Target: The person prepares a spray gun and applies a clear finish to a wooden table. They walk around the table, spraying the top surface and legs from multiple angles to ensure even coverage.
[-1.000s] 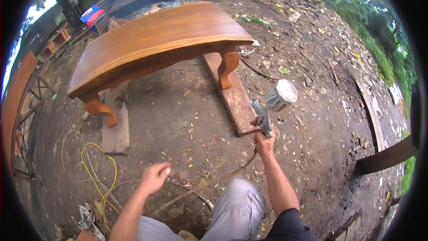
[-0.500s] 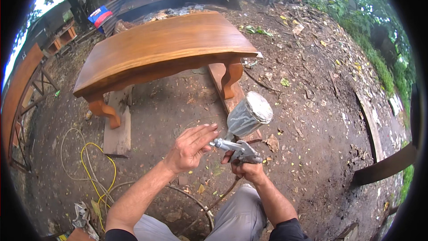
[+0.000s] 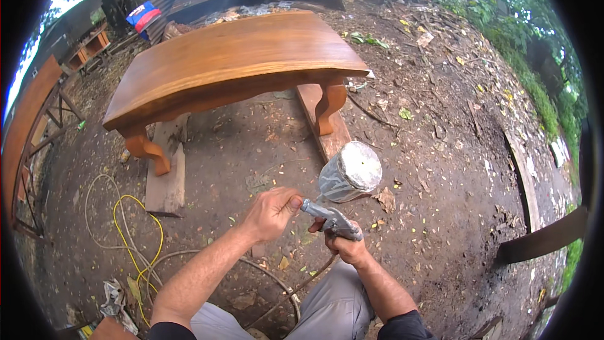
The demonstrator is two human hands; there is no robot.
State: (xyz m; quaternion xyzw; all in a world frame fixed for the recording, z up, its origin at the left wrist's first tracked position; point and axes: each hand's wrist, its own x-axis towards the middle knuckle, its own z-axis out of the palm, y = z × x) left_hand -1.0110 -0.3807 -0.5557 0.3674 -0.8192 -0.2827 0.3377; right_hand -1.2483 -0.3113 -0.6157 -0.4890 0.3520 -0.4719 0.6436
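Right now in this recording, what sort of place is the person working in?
Probably an outdoor furniture workshop yard: a spray gun in the person's right hand, a brown wooden table standing on planks, and leaf-strewn bare soil.

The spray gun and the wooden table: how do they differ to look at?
The spray gun is grey; the wooden table is orange-brown. The gun is held in the right hand; the table's visible legs rest on planks. The gun is far smaller than the table. Both are outdoors.
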